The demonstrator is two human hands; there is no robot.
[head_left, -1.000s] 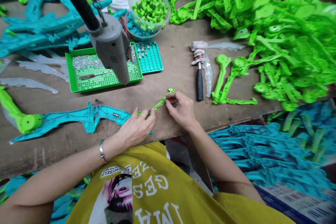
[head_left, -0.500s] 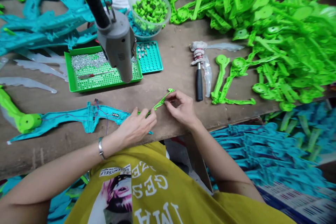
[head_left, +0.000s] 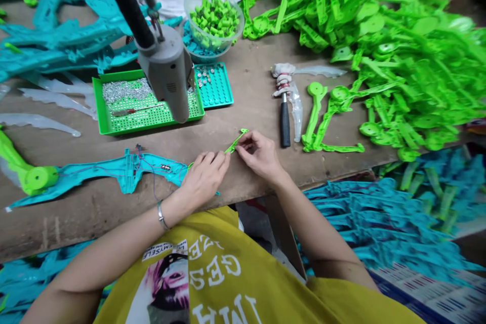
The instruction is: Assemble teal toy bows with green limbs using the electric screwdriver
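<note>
My right hand (head_left: 261, 158) pinches the edge of a thin green plastic arm (head_left: 239, 137) between thumb and fingers. My left hand (head_left: 206, 178) lies over the near part of that arm, its fingers bent and pressed together on it, hiding most of it. The arm joins or overlaps the right end of a long blue plastic shell (head_left: 102, 169); the joint is hidden under my left hand. Thin wires and a small metal spring (head_left: 165, 167) show inside the shell. At its left end sits another green arm with a round hub (head_left: 40, 179).
A grey electric screwdriver (head_left: 167, 73) hangs over a green tray (head_left: 152, 127) of screws. Behind are a blue tray (head_left: 222, 88) and a tub of green pieces (head_left: 216, 23). A hammer (head_left: 284, 116) lies right, before a heap of green arms (head_left: 379, 55). Blue shells (head_left: 364, 212) are stacked below.
My left hand has slid slightly right and forward along the green arm, covering more of it. My right hand stays at the arm with its fingers pinched.
</note>
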